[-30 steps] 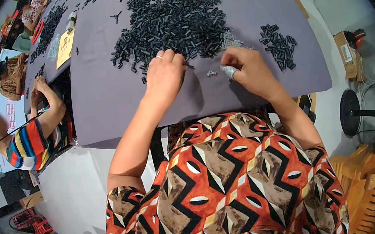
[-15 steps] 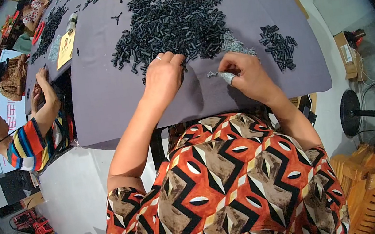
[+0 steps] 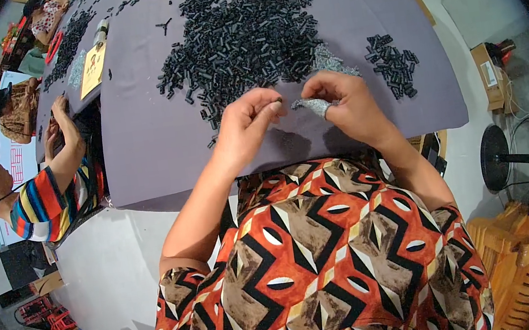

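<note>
My left hand (image 3: pixel 247 126) is pinched at the near edge of a big heap of short black cylindrical pieces (image 3: pixel 248 40). One small black piece (image 3: pixel 279 101) shows between its thumb and fingertips. Facing it across a small gap, my right hand (image 3: pixel 351 103) is closed, with silvery grey material (image 3: pixel 318 106) along its thumb; whether this is a covering or a bunch of tiny parts I cannot tell. A tiny dark metallic piece (image 3: pixel 297 104) sticks out at that thumb's tip. Just beyond my right hand lies a pile of small silvery parts (image 3: pixel 329 60).
A smaller group of black pieces (image 3: pixel 393 66) lies at the right on the grey-covered table (image 3: pixel 141 141). To the left, a person in a striped shirt (image 3: pixel 55 199) works at another table beside a yellow card (image 3: pixel 93 69). A black fan (image 3: pixel 496 158) and wooden chairs (image 3: pixel 523 251) stand at the right.
My left hand has drawn back from the black heap and moved right, toward my right hand, with a small black piece in its fingertips. The right hand has barely moved.
</note>
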The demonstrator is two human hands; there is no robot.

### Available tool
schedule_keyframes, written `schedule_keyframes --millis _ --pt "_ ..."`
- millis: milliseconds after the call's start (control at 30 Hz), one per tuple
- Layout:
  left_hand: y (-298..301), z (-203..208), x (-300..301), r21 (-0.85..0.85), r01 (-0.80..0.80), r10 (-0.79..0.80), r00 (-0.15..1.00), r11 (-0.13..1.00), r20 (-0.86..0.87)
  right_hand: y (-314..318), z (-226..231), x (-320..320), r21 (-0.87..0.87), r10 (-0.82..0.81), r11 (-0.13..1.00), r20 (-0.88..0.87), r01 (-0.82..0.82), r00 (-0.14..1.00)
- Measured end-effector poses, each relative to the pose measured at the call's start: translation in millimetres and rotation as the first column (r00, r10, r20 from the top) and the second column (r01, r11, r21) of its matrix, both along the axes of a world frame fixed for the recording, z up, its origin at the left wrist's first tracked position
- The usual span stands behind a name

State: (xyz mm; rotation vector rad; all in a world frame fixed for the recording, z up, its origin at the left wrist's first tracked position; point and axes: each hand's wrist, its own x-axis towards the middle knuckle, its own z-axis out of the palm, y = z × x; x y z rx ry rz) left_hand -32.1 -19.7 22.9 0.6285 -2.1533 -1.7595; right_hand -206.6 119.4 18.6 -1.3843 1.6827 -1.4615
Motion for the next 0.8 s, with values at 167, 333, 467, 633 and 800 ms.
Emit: schedule_keyframes --millis 167,333,467,633,800 --pt "8.7 -8.8 3.9 -0.094 -0.1 0.106 0.993 0.991 0.053 2.2 0.0 -1.9 0.053 -0.015 0.998 -0.027 0.017 1.0" --pt "-3.6 -10.6 3.9 -0.812 -0.057 0.144 0.989 0.581 0.034 9.3 -3.8 -1.5 0.103 -0.002 0.995 -0.063 0.009 0.998" --pt "-9.6 -5.1 -8.1 -0.846 -0.066 0.189 0.981 0.529 0.041 10.4 -8.0 -0.4 0.079 -0.002 0.997 -0.063 0.007 0.998" --pt "-36.9 -10.4 -36.8 -0.899 -0.06 0.119 0.993 0.433 -0.009 11.1 -5.8 1.4 0.072 -0.011 0.997 -0.091 0.018 0.996" --pt "-49.0 -8.9 -47.5 -0.935 0.054 0.093 0.991 0.351 0.092 13.1 -8.5 -0.4 0.074 -0.002 0.997 -0.093 0.009 0.996"
